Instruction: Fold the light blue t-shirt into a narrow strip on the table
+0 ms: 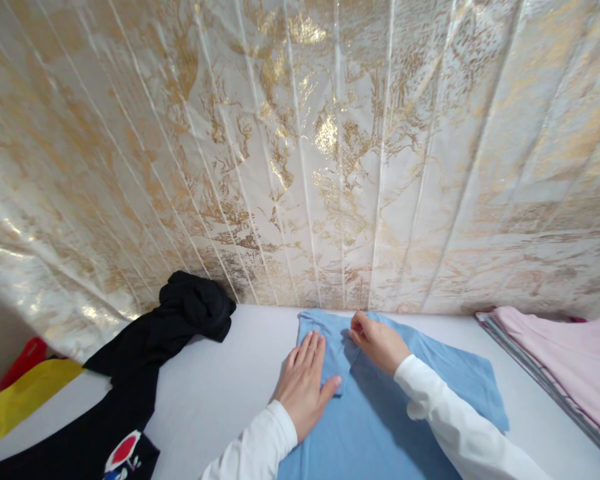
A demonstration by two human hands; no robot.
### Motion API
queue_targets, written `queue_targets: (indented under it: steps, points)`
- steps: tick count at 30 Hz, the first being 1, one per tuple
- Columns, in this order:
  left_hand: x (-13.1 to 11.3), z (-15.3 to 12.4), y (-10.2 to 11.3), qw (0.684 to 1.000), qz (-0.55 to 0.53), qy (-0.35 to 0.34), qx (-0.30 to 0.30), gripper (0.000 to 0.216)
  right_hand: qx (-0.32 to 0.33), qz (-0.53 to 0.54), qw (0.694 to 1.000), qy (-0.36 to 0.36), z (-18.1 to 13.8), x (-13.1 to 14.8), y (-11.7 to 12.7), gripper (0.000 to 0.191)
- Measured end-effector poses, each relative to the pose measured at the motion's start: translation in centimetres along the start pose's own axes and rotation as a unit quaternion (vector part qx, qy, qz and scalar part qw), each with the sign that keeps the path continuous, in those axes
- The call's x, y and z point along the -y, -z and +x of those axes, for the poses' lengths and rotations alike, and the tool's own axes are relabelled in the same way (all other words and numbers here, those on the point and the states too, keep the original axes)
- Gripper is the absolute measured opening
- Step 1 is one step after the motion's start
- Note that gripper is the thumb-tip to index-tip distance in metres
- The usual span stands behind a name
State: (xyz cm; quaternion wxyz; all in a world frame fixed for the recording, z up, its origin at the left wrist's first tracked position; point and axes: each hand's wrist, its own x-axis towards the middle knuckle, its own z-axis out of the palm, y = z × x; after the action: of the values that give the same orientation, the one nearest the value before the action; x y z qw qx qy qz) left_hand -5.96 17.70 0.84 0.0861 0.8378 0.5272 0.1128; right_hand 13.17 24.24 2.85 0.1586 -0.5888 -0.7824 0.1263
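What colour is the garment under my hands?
The garment is light blue, plain where it shows, seen best in the head view.

Blue garment [350, 427] in matt cloth; patterned curtain [305, 167] glossy, metallic-looking.

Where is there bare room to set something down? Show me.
White surface shows between the black clothing and the blue garment, and more narrowly between that garment and the pink-topped stack. Crowded: around the left hand and right hand.

left hand [304, 383]: laid flat, palm down | right hand [384, 343]: curled into a pinch
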Motion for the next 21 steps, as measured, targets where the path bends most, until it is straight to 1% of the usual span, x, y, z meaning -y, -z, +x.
queue_targets:
  steps: [2, 3, 6, 7, 8, 11, 13, 15, 17, 21]
  points:
    - [-0.5, -0.3, 0.7, 0.999, -0.011, -0.024, -0.020, 0.064, -0.004, -0.004, 1.000, 0.000, 0.0, 0.0, -0.2, 0.009]
    - [-0.9, -0.4, 1.0, 0.999, -0.017, -0.033, -0.030, 0.057, -0.003, -0.004, 1.000, 0.004, 0.0, 0.0, -0.3, 0.008]
    - [-1.7, -0.5, 1.7, 0.998, -0.037, -0.044, -0.038, 0.022, 0.003, 0.009, 1.000, 0.015, 0.2, 0.1, -0.7, 0.003]
    - [-1.8, -0.5, 1.8, 0.997, -0.043, -0.045, -0.040, 0.015, 0.003, 0.017, 1.000, 0.014, 0.3, 0.2, -0.8, 0.003]
    - [-1.8, -0.5, 1.8, 0.997, -0.048, -0.049, -0.045, 0.014, 0.000, 0.026, 1.000, 0.010, 0.3, 0.2, -0.8, 0.004]
    - [-1.3, -0.3, 1.6, 0.993, -0.036, -0.098, -0.049, 0.036, -0.012, 0.060, 0.998, -0.007, 0.6, 0.2, -1.0, 0.009]
    - [-0.9, -0.3, 1.5, 0.990, 0.000, -0.135, -0.040, 0.042, -0.011, 0.085, 0.996, -0.012, 0.7, 0.0, -1.1, 0.009]
    - [-0.9, -0.3, 1.5, 0.988, 0.032, -0.146, -0.032, 0.033, -0.003, 0.109, 0.994, -0.009, 0.9, -0.3, -1.2, 0.011]
    - [-1.2, -0.4, 1.7, 0.990, 0.044, -0.131, -0.028, 0.024, 0.002, 0.131, 0.991, -0.006, 1.0, -0.7, -1.3, 0.013]
    - [-1.7, -0.4, 1.9, 0.994, 0.051, -0.099, -0.012, 0.018, 0.004, 0.167, 0.986, -0.008, 1.4, -1.3, -1.6, 0.015]
